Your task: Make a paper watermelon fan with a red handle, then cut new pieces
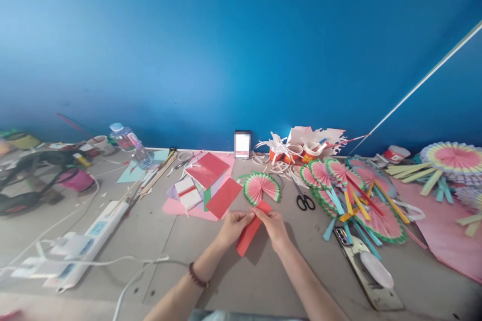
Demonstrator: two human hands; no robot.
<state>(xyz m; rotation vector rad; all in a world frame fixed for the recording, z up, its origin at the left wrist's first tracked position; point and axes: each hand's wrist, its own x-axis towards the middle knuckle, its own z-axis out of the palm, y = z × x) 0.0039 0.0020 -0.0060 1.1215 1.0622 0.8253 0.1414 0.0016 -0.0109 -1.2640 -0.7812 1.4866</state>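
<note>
Both my hands hold a narrow folded strip of red paper point(248, 236) just above the grey table point(181, 251). My left hand point(234, 225) pinches its upper left edge, fingers closed on it. My right hand point(274, 226) grips the strip's top end, fingers curled around it. Just behind the hands lies a pleated pink-and-green paper fan point(261, 187). A loose red sheet point(223, 198) lies to the left of that fan.
Black scissors point(305, 201) lie right of the hands, beside a heap of finished fans with coloured sticks point(354, 195). A phone point(371, 271) lies at front right. A white power strip point(90, 241) with cables is at left, a water bottle point(130, 143) behind it.
</note>
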